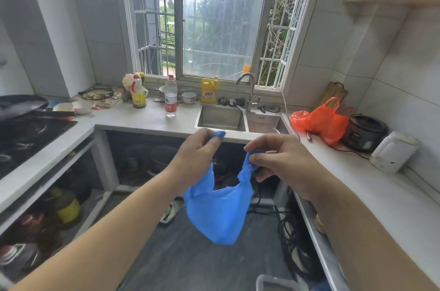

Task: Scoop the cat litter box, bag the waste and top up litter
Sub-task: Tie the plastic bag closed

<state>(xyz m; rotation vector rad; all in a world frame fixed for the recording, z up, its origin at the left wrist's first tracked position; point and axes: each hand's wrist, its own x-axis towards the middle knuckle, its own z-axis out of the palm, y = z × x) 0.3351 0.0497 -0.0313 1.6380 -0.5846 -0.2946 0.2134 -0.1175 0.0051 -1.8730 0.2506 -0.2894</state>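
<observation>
Far left: black cooktop (31,133) set in the surface (147,119), w/ a dark pan (21,105) at its back edge and small bowls (71,107) just beside it. Further right along the back, under the window (214,17): a yellow-labelled bottle (138,94), then a clear water bottle (171,97) w/ red cap, a white bowl (189,97), and a yellow detergent jug (209,90) next to the double sink (221,118); tap (248,90) stands between the two basins. Centre, in front of the sink and above the floor: left hand (197,157), fingers curled and pinching one handle of the blue plastic bag (216,209); a bit of blue sticks out past the fingertips. Bag hangs in the air btwn both hands, mouth slightly parted, bottom sagging to a point; contents can't be seen. Right hand (285,159) pinches the other handle, fingers curled round bunched blue plastic. Right side of the surface: orange plastic bags (326,121), a dark rice cooker (364,132) just beside them, then a white kettle (392,151). Black cables (292,238) lie on the floor below.
</observation>
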